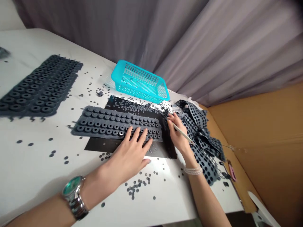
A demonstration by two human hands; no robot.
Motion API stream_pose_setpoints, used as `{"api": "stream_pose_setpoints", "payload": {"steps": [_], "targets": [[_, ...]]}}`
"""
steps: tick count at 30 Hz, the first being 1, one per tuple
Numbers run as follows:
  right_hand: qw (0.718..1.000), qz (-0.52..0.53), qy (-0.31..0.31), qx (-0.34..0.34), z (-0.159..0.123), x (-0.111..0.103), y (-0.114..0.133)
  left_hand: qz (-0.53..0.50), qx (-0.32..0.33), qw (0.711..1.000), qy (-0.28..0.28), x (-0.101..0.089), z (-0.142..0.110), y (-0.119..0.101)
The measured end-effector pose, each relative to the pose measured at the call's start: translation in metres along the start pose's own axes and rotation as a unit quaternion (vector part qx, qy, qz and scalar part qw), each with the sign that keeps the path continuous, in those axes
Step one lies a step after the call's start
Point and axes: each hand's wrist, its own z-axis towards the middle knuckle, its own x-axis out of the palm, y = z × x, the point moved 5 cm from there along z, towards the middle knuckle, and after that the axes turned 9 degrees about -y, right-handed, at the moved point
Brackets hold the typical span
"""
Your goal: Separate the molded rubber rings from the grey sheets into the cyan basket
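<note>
While the left hand (132, 151) lies spread over a studded rubber strip (111, 121), the right hand (177, 138) grips a slim pale stick (182, 132) just off the strip's right end, in the view I follow remotely through the head camera. The strip rests across a black mat (99, 144) on a white table (30, 170), near side of a blue basket (116, 76), its long axis running left to right, the right end slightly nearer. It lies beyond the left palm and to the left of the right hand. I judge the left hand the closer one: its fingertips touch the near rows, right of the middle, and grasp nothing. The right hand's fingers close round the stick, which slants out toward near right; its other end is hidden, and I cannot tell whether that hand touches the strip. Loose discs (154, 198) dot the near side; a larger studded sheet (47, 86) lies well apart, left; a punched sheet (205, 167) crumples beside the right hand.
</note>
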Motion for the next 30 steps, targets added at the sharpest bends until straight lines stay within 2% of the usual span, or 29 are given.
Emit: {"api": "stream_pose_setpoints", "payload": {"steps": [3,5,16,23,25,28,30], "targets": [[0.995,0.042,0.083,-0.034,-0.005,0.004,0.006,0.004,-0.001,1.000,-0.007,0.003,0.000,0.001],[0.991,0.059,0.114,-0.049,-0.007,0.007,0.013,0.007,0.000,1.000,-0.015,0.006,0.000,0.002],[0.986,0.046,0.146,-0.067,-0.009,0.011,0.025,0.011,0.004,1.000,-0.024,0.008,-0.002,0.001],[0.991,-0.004,0.097,-0.091,-0.007,0.024,0.018,0.018,0.011,1.000,-0.023,0.006,-0.001,0.001],[0.996,-0.022,0.051,-0.066,-0.003,0.022,0.008,0.020,0.012,1.000,-0.018,0.005,-0.001,0.001],[0.999,-0.038,-0.028,0.011,0.001,0.009,-0.010,0.026,0.019,0.999,-0.010,0.005,-0.001,0.001],[0.998,-0.025,-0.043,0.026,0.001,0.001,-0.013,0.030,0.022,0.999,-0.010,0.006,-0.001,0.001]]}}
